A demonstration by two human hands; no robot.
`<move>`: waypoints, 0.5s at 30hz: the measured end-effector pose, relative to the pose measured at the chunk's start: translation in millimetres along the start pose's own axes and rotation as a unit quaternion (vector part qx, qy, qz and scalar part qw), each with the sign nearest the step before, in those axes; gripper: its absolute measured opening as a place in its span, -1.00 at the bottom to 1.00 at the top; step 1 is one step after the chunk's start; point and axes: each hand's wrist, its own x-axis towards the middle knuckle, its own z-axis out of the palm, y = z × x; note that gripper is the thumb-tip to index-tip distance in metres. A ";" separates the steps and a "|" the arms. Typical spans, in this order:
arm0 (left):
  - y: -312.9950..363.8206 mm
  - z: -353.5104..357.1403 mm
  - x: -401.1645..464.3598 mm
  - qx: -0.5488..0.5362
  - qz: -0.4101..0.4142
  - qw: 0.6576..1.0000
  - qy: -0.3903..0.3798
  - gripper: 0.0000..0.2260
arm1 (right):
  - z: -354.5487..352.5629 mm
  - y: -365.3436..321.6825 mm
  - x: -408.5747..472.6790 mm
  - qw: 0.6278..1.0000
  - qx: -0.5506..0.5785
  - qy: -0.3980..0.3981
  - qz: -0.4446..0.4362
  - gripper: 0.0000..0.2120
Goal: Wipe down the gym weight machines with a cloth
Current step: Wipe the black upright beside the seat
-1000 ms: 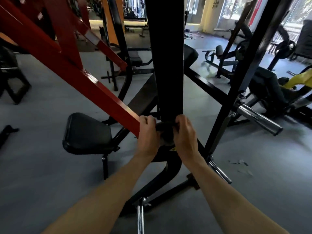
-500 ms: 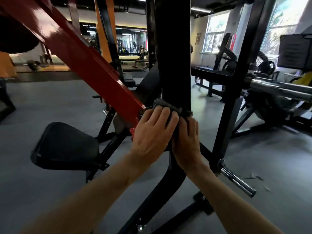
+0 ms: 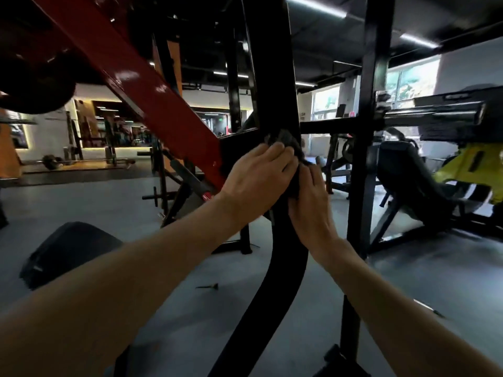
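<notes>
A wide black upright post (image 3: 272,77) of the weight machine runs through the middle of the view and curves down to the floor. A dark grey cloth (image 3: 285,141) is wrapped against this post at mid height. My left hand (image 3: 255,180) presses the cloth onto the post from the left, fingers curled over it. My right hand (image 3: 310,205) holds the cloth's lower part from the right side of the post. Most of the cloth is hidden under both hands.
A red slanted arm (image 3: 141,85) crosses from the upper left to the post. A black seat pad (image 3: 65,251) lies low on the left. A second black upright (image 3: 367,131) and a chrome bar sleeve (image 3: 435,115) stand right. A yellow machine (image 3: 473,170) is further right.
Both hands have slid the cloth upward along the black post. My view has tilted up, so the seat pad sits lower and the ceiling shows.
</notes>
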 end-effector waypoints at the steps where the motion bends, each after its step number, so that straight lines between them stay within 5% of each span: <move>1: 11.9 3.3 -10.2 -0.008 0.016 1.000 -0.012 -0.59 | 4.0 3.4 -19.5 1.000 -0.020 -0.013 0.004 -0.70; 4: 30.7 5.8 -29.9 0.026 0.043 0.997 -0.055 -0.56 | 2.2 10.0 -38.1 0.997 -0.042 -0.055 0.019 -0.68; 8: 25.9 -5.5 -13.7 0.085 -0.031 0.994 -0.053 -0.55 | -11.7 -0.4 10.3 0.994 -0.097 -0.035 0.020 -0.52; 11: 27.3 -8.8 -6.0 0.084 -0.133 0.987 -0.038 -0.53 | -24.7 -23.2 34.0 0.991 -0.128 -0.019 -0.038 -0.73; 15: 47.5 3.8 -32.6 0.075 -0.155 0.985 0.003 -0.51 | -23.1 -25.7 0.0 0.984 -0.169 -0.034 -0.053 -0.70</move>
